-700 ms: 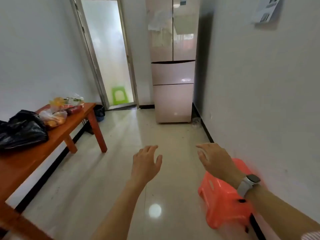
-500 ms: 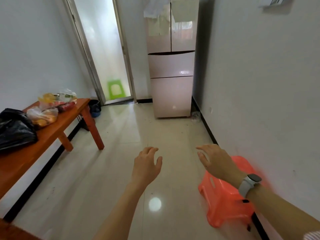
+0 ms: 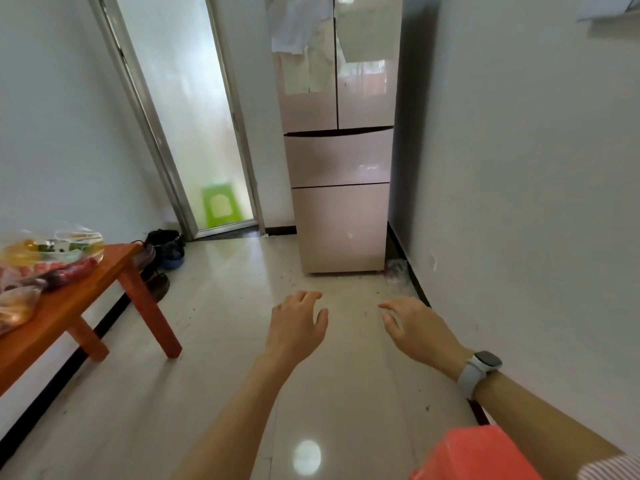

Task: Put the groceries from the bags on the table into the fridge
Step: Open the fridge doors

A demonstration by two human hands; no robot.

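A glossy pale tiled floor [image 3: 221,393] runs down a narrow white-walled room to the fridge [image 3: 339,188], which stands shut against the far wall, tight to the right wall. Left of it is a frosted glass door [image 3: 187,112] with something green behind it. The orange wooden worktop [image 3: 69,299] sits along the left wall; on it lie clear bags [image 3: 41,258] of groceries, yellow, green and red inside. Dark shoes [image 3: 162,251] lie on the floor past its far leg. An orange stool [image 3: 478,455] is at the lower right, by the wall. The left hand [image 3: 298,327] and right hand [image 3: 415,327], a watch [image 3: 479,370] on its wrist, hang over bare floor, fingers loosely spread, holding nothing.
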